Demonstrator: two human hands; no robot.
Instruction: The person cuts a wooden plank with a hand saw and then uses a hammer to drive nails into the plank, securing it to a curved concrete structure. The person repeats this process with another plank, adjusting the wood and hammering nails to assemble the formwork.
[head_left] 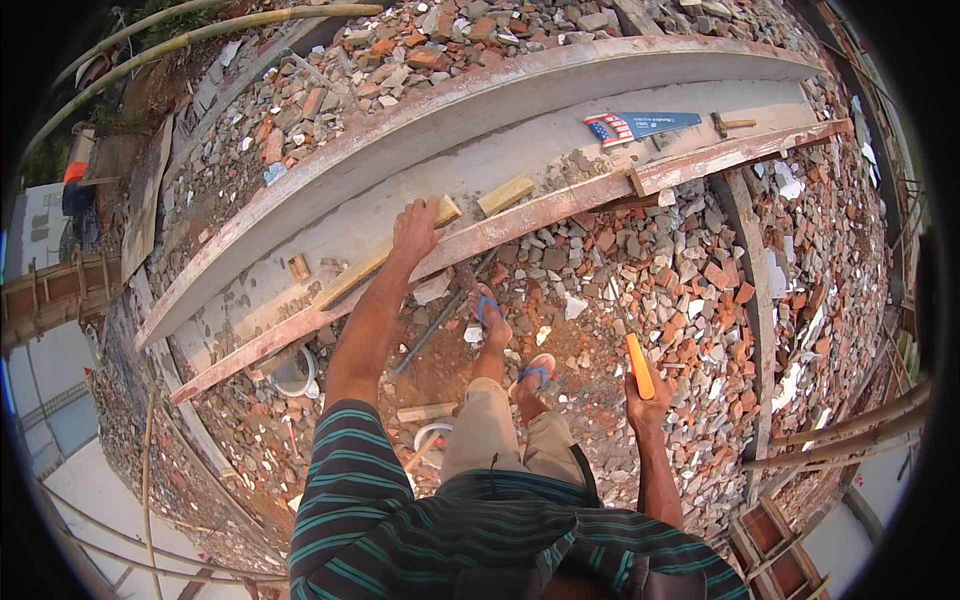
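Note:
My left hand reaches forward and grips the end of a long wooden strip lying in a concrete trough between two reddish form boards. My right hand is held low at my side, shut on an orange-handled tool that points upward. A short wooden block lies just right of my left hand. My feet in blue sandals stand on broken brick rubble.
A blue handsaw and a hammer lie in the trough at the far right. Brick and stone rubble covers the ground on both sides. A white bucket sits at lower left. Bamboo poles run along the right.

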